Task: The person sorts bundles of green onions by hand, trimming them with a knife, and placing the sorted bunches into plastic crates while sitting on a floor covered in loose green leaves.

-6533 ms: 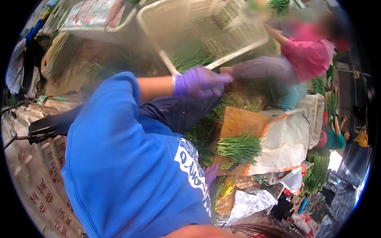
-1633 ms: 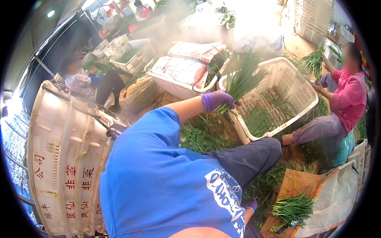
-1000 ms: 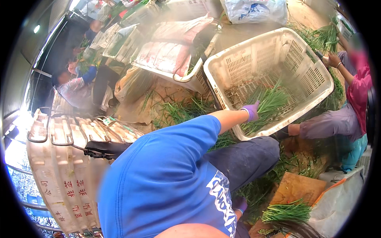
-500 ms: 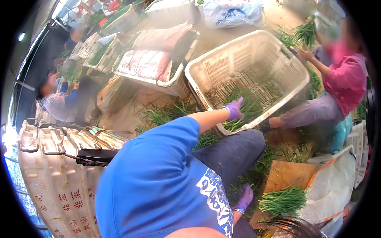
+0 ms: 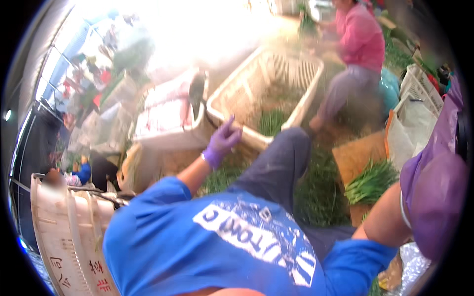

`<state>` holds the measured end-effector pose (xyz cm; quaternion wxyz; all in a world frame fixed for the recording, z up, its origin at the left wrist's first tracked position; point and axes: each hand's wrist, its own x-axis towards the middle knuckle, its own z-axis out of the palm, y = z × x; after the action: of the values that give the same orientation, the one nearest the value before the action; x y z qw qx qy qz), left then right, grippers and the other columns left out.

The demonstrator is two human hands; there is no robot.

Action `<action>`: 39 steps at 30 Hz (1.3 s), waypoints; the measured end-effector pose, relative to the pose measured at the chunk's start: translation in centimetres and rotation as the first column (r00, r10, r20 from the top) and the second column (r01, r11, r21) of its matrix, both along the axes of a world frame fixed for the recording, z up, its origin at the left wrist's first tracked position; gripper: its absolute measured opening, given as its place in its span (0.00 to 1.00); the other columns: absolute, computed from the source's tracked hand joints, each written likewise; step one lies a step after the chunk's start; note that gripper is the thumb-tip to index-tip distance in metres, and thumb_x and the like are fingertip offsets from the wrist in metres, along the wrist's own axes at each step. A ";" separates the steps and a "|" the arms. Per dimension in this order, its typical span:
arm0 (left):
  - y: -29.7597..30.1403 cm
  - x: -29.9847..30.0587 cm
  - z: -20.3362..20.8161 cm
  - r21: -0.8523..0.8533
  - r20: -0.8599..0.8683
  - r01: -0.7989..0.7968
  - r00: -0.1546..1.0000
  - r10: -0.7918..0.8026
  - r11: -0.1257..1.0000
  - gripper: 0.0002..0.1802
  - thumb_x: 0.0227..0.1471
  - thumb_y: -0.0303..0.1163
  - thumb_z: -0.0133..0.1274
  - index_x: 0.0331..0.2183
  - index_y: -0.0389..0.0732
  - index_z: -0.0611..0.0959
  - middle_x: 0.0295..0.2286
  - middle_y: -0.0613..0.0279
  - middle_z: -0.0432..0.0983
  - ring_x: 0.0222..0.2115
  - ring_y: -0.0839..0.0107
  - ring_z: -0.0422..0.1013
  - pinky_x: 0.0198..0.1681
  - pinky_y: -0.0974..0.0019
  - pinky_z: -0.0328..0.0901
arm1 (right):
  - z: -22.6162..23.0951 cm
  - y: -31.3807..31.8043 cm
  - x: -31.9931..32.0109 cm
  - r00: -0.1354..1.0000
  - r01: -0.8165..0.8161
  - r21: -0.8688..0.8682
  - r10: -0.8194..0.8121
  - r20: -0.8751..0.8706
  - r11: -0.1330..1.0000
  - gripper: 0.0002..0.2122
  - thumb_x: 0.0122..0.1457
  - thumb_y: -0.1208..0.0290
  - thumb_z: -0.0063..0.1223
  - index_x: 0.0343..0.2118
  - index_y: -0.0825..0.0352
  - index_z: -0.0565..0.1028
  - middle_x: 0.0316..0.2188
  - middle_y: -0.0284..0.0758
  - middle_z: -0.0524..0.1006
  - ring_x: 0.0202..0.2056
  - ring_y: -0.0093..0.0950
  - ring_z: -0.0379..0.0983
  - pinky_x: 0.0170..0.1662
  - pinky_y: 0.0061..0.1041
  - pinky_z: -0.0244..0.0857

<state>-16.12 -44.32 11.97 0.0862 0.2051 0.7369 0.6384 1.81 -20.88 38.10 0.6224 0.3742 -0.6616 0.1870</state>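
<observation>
My left hand [image 5: 220, 145], in a purple glove, is held up beside the near left rim of a big white plastic crate [image 5: 213, 109]. Its fingers are apart and nothing is in them. Long thin greens like chives [image 5: 271, 122] lie inside the crate, at its near end. My right hand [image 5: 437, 202], also gloved in purple, is raised very close at the right edge of view. It is large and blurred, so its fingers cannot be made out. Below and left of it, a pile of the same greens [image 5: 371, 181] rests on a brown board [image 5: 359, 151].
Another white crate [image 5: 170, 140] with pink-white sacks stands left of the big one. Loose greens [image 5: 321, 192] cover the ground by my knee. A co-worker in pink [image 5: 363, 42] sits beyond. Stacked white crates [image 5: 74, 232] are at my left, a white sack [image 5: 414, 123] at the right.
My left hand has left the greens in the crate and drawn back left over the rim. My right hand has risen from beside the board to close in front of the camera. The view has shifted.
</observation>
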 end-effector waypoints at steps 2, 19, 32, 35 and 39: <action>-0.5 4.7 7.1 -0.343 -0.282 -0.072 0.959 -0.029 0.937 0.32 0.49 0.29 0.47 0.54 0.37 0.54 0.23 0.70 0.66 0.23 0.83 0.61 0.26 0.76 0.60 | 2.2 0.0 3.1 0.992 -0.107 -0.016 0.105 -0.074 0.994 0.48 0.37 0.54 0.60 0.56 0.67 0.43 0.54 0.44 0.53 0.56 0.36 0.48 0.59 0.32 0.38; -10.4 16.1 -3.6 -0.259 -0.127 -0.055 0.992 0.022 0.964 0.32 0.49 0.28 0.48 0.54 0.37 0.55 0.26 0.67 0.68 0.26 0.81 0.63 0.30 0.76 0.60 | -2.4 -7.8 9.4 0.996 -0.027 -0.222 0.007 -0.092 0.975 0.45 0.38 0.58 0.59 0.56 0.67 0.44 0.54 0.43 0.53 0.56 0.35 0.49 0.59 0.32 0.38; -10.8 17.9 -2.8 -0.248 0.042 -0.021 0.999 0.032 0.969 0.32 0.49 0.28 0.49 0.54 0.37 0.55 0.28 0.64 0.69 0.28 0.80 0.64 0.33 0.76 0.61 | 1.6 -8.6 6.4 0.995 0.049 -0.240 -0.025 0.101 0.970 0.43 0.39 0.61 0.58 0.56 0.67 0.45 0.54 0.42 0.54 0.55 0.35 0.50 0.58 0.31 0.39; -10.4 16.6 -2.8 -0.247 0.060 -0.008 0.998 0.023 0.969 0.32 0.48 0.28 0.49 0.54 0.37 0.55 0.28 0.64 0.69 0.29 0.79 0.64 0.34 0.76 0.61 | 1.9 -8.3 5.2 0.991 0.067 -0.233 -0.037 0.130 0.970 0.42 0.39 0.62 0.57 0.56 0.67 0.45 0.54 0.42 0.54 0.55 0.35 0.50 0.58 0.31 0.39; -9.6 15.1 -3.0 -0.236 0.080 0.020 0.997 -0.001 0.971 0.32 0.48 0.28 0.49 0.54 0.37 0.55 0.29 0.63 0.70 0.30 0.79 0.65 0.35 0.76 0.61 | 2.0 -8.3 3.7 0.982 0.099 -0.218 -0.060 0.178 0.971 0.42 0.39 0.62 0.57 0.56 0.67 0.46 0.54 0.42 0.54 0.55 0.35 0.50 0.58 0.31 0.39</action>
<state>-1.05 -53.89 8.96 0.1426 0.1718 0.8026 0.5531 5.55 -29.14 40.13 0.6091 0.2567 -0.7013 0.2670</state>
